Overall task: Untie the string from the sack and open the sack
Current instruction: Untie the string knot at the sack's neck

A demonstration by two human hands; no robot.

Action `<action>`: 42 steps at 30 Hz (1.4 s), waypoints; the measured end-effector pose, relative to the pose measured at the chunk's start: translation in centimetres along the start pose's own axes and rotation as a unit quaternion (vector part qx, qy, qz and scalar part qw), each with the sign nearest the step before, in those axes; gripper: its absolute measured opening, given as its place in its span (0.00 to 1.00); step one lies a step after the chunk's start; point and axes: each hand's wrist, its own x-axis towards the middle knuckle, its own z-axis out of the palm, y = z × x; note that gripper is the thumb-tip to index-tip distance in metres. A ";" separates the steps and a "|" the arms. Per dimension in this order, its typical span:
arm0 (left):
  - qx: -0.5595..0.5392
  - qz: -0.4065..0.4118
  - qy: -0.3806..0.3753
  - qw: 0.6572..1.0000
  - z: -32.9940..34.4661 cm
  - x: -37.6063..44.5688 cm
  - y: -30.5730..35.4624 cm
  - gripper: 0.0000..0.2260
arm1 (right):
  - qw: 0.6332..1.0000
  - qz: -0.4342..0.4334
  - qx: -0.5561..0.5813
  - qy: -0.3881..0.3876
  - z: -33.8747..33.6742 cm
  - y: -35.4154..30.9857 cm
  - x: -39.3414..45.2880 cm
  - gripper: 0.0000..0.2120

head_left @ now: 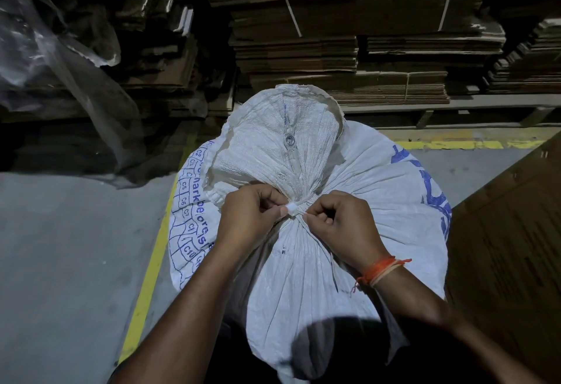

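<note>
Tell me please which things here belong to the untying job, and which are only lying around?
Belong to the job:
sack
string
left hand
right hand

Only lying around:
stacked flat cardboard
clear plastic sheet
yellow floor line

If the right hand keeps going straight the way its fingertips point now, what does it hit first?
The right hand points leftward at the gathered neck of the sack. It would likely meet the string knot almost at once, then the left hand fingertips beyond; depth there is hard to judge.
</note>
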 end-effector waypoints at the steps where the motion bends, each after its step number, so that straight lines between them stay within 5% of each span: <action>1: -0.001 -0.001 -0.001 1.000 0.0 0.0 0.0 0.03 | 1.000 -0.001 -0.001 0.003 0.1 0.0 0.0 0.06; 16: -0.038 -0.021 -0.015 0.999 0.2 -0.1 0.1 0.03 | 1.000 0.017 0.019 0.003 0.7 0.1 -0.1 0.07; 24: -0.052 -0.019 -0.020 0.998 0.0 -0.1 0.2 0.03 | 0.997 0.024 0.038 -0.068 -1.3 0.1 0.4 0.06; 42: -0.028 -0.025 -0.020 0.999 0.1 -0.2 -0.1 0.03 | 0.999 0.013 0.014 -0.039 -0.4 0.9 0.1 0.07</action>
